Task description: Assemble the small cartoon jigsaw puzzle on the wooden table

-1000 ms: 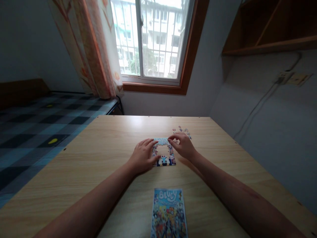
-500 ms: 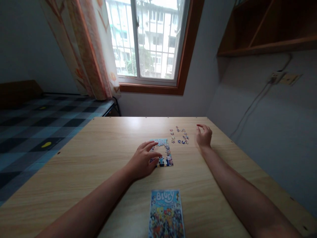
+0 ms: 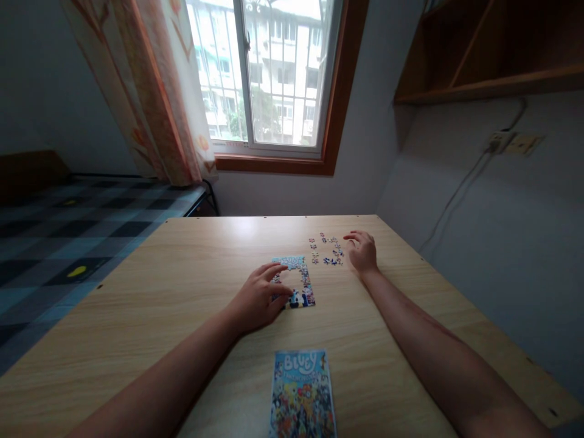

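Note:
A partly assembled jigsaw puzzle [image 3: 308, 289] lies flat on the table, its border joined around a gap in the middle. My left hand [image 3: 261, 295] rests over its left side, fingers spread, covering part of that edge. Loose puzzle pieces [image 3: 336, 250] are scattered just beyond the puzzle to the right. Beside them is my right hand [image 3: 364, 250], fingers apart and stretched toward the pieces, with nothing visible in it. Closer to me lies a colourful picture sheet [image 3: 302, 395] with "Bluey" lettering at its top.
The wooden table [image 3: 182, 292] runs toward a barred window [image 3: 283, 85]. A bed with a checked cover [image 3: 91, 237] stands to the left, by a curtain [image 3: 150, 91]. On the right wall are a wooden shelf [image 3: 483, 85] and a socket with a cable [image 3: 499, 143].
My right hand has moved left, closer to the loose pieces, and its fingers have reached out more. My left hand stays at the puzzle. The whole view has shifted slightly.

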`<state>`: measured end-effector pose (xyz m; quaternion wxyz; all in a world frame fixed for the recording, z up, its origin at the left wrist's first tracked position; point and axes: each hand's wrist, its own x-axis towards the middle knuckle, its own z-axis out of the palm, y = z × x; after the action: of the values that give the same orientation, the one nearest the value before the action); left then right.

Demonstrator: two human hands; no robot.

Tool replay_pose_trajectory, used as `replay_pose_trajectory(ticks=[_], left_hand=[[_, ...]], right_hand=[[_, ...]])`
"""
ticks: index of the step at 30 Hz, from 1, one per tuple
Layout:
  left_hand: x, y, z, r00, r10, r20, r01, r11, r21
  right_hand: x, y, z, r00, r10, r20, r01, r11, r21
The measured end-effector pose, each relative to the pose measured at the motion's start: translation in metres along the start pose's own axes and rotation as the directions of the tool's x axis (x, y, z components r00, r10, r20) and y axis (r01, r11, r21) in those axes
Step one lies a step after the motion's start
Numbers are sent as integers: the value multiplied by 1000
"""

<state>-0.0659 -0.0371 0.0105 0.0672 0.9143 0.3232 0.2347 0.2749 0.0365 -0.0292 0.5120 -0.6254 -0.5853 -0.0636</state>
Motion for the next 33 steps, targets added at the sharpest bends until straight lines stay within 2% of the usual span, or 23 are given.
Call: replay_pose_trajectory(ticks=[3,7,12,15,17,23,33], left_hand=[[-1,-1,1,999,-10,-34,9,1000,-11],[0,-7,1,978,-119,-173,108,991,-74],[3,-23,-1,883,-344,-319,300,937,-180],[3,-31,-1,816,-447,-366,379,892,-245],[3,-34,-1,791,-486,-371,404,871,-280],[4,-32,-1,787,-498,-363,410,863,-295],[3,-30,-2,788,-499,-361,413,863,-291]], right_hand=[[0,-2,0,1000,6,30,-6,1000,-6],[-3,-10,-2,988,-80,135,81,997,0],[-12,-28,-5,897,-257,358,281,960,-14],[-15,-34,-8,849,-269,454,319,947,-34],[-16,-35,-9,828,-254,499,317,947,-45],[-15,-33,-8,795,-215,567,313,946,-80],[-14,-33,-8,785,-200,587,263,965,-23]])
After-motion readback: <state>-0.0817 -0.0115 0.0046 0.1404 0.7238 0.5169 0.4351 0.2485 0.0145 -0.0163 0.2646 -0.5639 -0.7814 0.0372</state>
